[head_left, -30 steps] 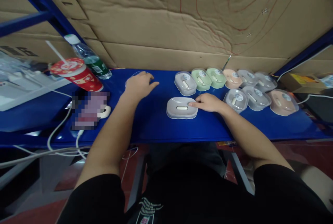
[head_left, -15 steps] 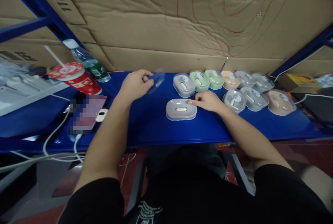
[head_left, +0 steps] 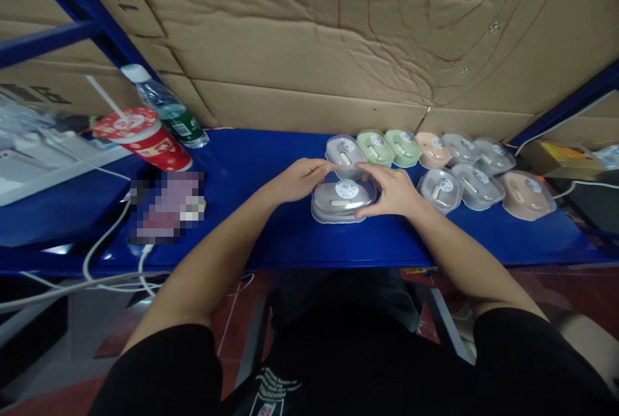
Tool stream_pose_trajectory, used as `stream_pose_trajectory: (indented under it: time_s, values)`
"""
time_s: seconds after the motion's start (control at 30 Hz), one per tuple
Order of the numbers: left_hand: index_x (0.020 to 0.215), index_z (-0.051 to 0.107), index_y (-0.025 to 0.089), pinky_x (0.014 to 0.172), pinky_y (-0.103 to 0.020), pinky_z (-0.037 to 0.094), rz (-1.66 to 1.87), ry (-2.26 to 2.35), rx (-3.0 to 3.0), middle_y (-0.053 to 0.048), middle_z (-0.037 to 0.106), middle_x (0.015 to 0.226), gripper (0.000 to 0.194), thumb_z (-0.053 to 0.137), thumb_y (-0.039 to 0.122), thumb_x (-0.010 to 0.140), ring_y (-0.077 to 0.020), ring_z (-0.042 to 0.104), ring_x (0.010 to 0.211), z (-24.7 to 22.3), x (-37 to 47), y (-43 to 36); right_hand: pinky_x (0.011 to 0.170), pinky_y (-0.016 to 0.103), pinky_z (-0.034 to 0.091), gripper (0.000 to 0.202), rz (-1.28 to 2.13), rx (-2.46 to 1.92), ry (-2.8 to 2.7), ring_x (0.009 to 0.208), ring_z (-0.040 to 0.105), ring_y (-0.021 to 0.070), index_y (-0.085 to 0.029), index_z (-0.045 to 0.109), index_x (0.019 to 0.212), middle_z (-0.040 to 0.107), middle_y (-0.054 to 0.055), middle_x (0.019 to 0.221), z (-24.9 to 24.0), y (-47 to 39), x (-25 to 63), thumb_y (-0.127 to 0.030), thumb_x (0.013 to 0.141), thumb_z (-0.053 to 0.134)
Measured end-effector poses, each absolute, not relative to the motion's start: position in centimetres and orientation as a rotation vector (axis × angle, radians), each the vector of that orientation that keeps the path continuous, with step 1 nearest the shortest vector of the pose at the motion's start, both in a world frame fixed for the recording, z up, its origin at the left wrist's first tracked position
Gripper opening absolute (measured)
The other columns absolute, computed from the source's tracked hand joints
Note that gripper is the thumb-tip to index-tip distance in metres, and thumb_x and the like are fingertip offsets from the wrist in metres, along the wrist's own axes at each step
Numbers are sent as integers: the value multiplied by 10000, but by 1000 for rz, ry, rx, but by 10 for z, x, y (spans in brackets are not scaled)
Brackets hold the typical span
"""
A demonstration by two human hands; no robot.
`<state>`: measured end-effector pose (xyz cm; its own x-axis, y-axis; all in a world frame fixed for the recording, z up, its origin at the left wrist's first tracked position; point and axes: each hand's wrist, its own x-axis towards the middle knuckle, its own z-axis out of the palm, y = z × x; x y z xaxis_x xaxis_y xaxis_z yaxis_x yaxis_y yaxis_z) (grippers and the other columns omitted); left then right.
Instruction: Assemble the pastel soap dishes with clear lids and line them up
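Note:
A grey oval plastic box (head_left: 338, 215) sits on the blue table, with a clear domed lid (head_left: 355, 191) over it. The lid bears a round white label, and a white strip shows beneath it. At the lid's far left edge, the fingers of my left hand (head_left: 304, 178) are pinched together. My right hand (head_left: 394, 189) grips the right side, thumb at the near edge and fingers at the far edge. Whether the lid is fully seated cannot be made out. Just behind stands another lidded grey box (head_left: 344, 151), close to my fingertips.
Lidded boxes in green (head_left: 374, 148), peach (head_left: 527, 195) and grey (head_left: 478, 185) stand in rows to the right. On the left are a red cup (head_left: 155, 145) with a straw, a water bottle (head_left: 174, 113) and a blurred-out phone (head_left: 167, 206) with a cable. Cardboard (head_left: 271, 55) walls the back.
My left hand has brought the clear lid rightward and onto the grey box. My right hand has shifted from the box's far right corner to around its right side.

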<state>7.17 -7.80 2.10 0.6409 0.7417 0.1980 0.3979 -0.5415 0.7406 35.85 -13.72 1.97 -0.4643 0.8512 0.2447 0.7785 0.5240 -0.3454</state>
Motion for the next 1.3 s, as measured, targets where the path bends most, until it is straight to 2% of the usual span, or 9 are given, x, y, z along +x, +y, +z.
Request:
stream_pose_trajectory:
  time_s: [0.07, 0.13, 0.23, 0.37, 0.6, 0.73, 0.83, 1.07, 1.3]
  values:
    - [1153, 803, 196, 785, -326, 539, 635, 933, 2311, -70, 801, 972, 521, 401, 526, 1120, -191, 719, 876, 19, 74, -80, 867, 451, 545, 1201, 236, -1414, -2435, 1033, 762, 401, -199, 594, 1551, 801, 148, 1127, 22, -139, 356, -957, 643, 806]
    - [1043, 800, 208, 814, -333, 528, 559, 1003, 2414, -70, 810, 993, 512, 412, 536, 1111, -202, 730, 906, 17, 75, -80, 815, 432, 527, 1160, 192, -1488, -2479, 995, 770, 409, -186, 626, 1493, 809, 151, 1051, 24, -140, 352, -960, 648, 800]
    - [867, 758, 216, 770, -325, 502, 459, 1117, 2539, -65, 768, 895, 530, 431, 567, 1093, -207, 705, 857, 13, 73, -78, 780, 434, 517, 1123, 157, -1562, -2522, 978, 772, 430, -177, 647, 1437, 815, 170, 1028, 22, -141, 344, -969, 653, 788]
    - [857, 748, 212, 777, -327, 499, 414, 1170, 2611, -85, 749, 960, 511, 440, 553, 1083, -226, 696, 926, 10, 71, -74, 777, 445, 528, 1061, 204, -1602, -2538, 984, 779, 432, -187, 654, 1410, 820, 167, 1031, 20, -142, 340, -950, 685, 785]
    - [854, 780, 207, 742, -340, 496, 330, 1201, 2629, -101, 775, 888, 588, 385, 574, 1090, -236, 695, 831, 11, 74, -76, 883, 522, 584, 1090, 305, -1540, -2519, 1124, 759, 456, -208, 613, 1453, 762, 196, 1350, 20, -141, 345, -936, 666, 810]
    - [844, 788, 212, 709, -317, 479, 347, 1209, 2641, -85, 782, 879, 603, 397, 605, 1082, -220, 698, 813, 9, 74, -77, 1035, 589, 585, 1106, 443, -1439, -2504, 1315, 690, 472, -237, 574, 1546, 679, 181, 1518, 13, -135, 353, -881, 688, 843]
    - [834, 784, 213, 720, -321, 487, 357, 1193, 2637, -87, 787, 891, 611, 399, 616, 1084, -224, 705, 827, 8, 74, -77, 1170, 617, 531, 1144, 518, -1372, -2511, 1459, 597, 472, -265, 528, 1629, 599, 157, 1631, 6, -128, 361, -841, 700, 864]
    - [957, 807, 198, 806, -347, 518, 364, 1070, 2681, -112, 795, 1020, 574, 358, 522, 1106, -245, 729, 947, 8, 77, -78, 1266, 641, 445, 1209, 654, -1275, -2486, 1535, 530, 453, -262, 470, 1692, 533, 172, 1692, -1, -119, 369, -770, 690, 919]
    - [967, 794, 186, 809, -353, 522, 339, 1072, 2690, -121, 776, 1021, 588, 342, 530, 1118, -249, 729, 955, 8, 76, -80, 1272, 630, 446, 1177, 710, -1234, -2475, 1535, 533, 440, -256, 467, 1698, 531, 174, 1695, -1, -116, 370, -747, 721, 904]
